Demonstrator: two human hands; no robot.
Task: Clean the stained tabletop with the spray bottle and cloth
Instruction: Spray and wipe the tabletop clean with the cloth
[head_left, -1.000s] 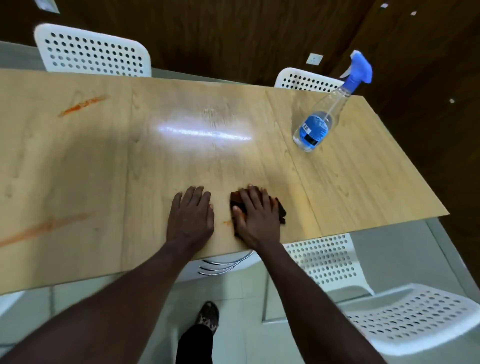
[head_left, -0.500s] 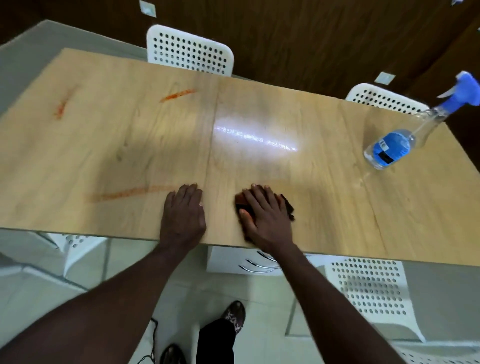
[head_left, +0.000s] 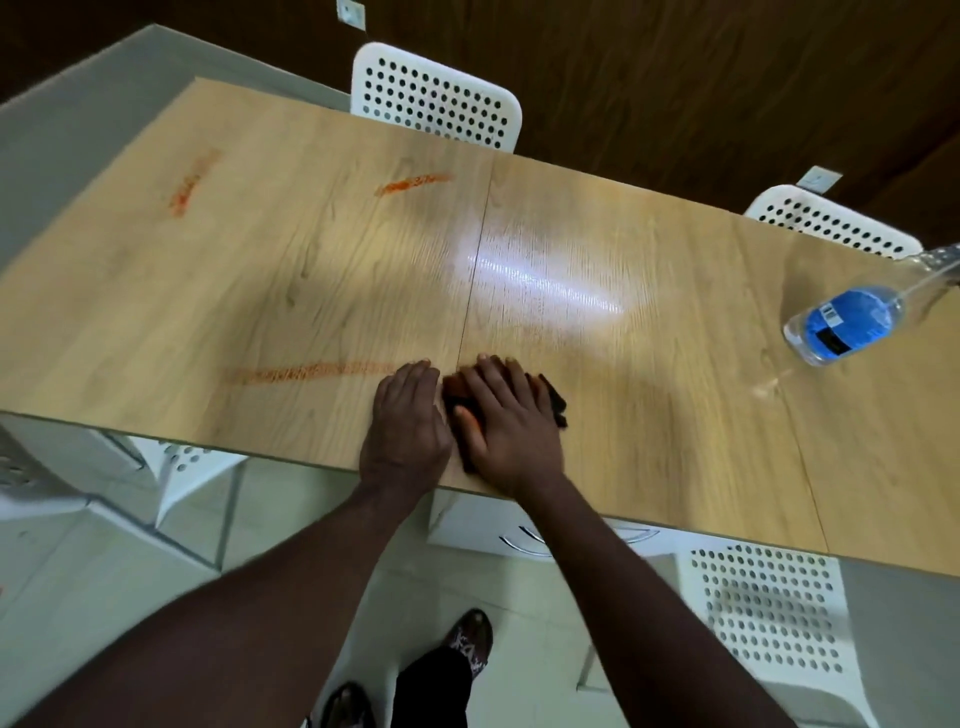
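Wooden surface (head_left: 649, 374), pale grain, seen from above in the head view. A dark cloth (head_left: 550, 402) is pressed flat under the right hand (head_left: 511, 421), fingers spread and extended, near the front edge at roughly 6 o'clock of the surface. The left hand (head_left: 408, 421) is laid palm-down and open just beside it, at its 9 o'clock, holding nothing. An orange streak (head_left: 311, 371) is found at 9 o'clock of the left hand; two further stains (head_left: 413, 183) (head_left: 189, 184) are noted toward 11 o'clock. The spray bottle (head_left: 852, 322), blue-labelled, is placed at 3 o'clock, well apart from the hands, its nozzle cut off by the frame. White perforated chairs (head_left: 436, 98) are set around.
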